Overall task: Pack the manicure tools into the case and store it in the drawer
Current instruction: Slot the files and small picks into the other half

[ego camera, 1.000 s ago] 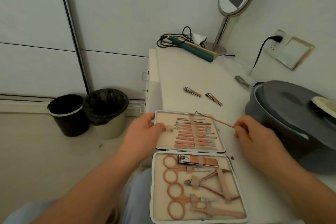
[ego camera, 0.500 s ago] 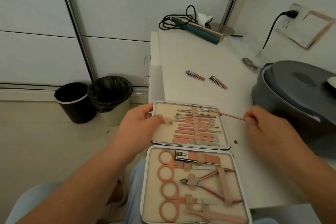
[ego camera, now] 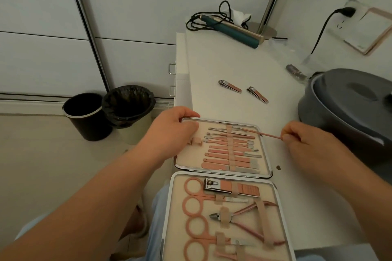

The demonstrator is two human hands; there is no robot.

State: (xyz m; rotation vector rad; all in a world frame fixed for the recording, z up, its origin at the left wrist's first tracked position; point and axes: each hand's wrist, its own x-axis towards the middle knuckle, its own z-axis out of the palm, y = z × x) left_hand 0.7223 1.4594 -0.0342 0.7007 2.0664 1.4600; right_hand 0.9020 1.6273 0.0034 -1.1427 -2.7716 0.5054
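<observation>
Both forearms enter from the bottom edge, bare, and extend forward and slightly inward. The left hand [ego camera: 174,128] lies palm down, fingers curled over the far left corner of the open case [ego camera: 222,150], thumb on the near side, resting inside the lining. The right hand [ego camera: 305,144] is held to the right of the case, knuckles up, thumb and forefinger pinching the outer end of a thin pink stick [ego camera: 262,133] (remaining fingers loosely curled beneath). The two hands are well apart.
</observation>
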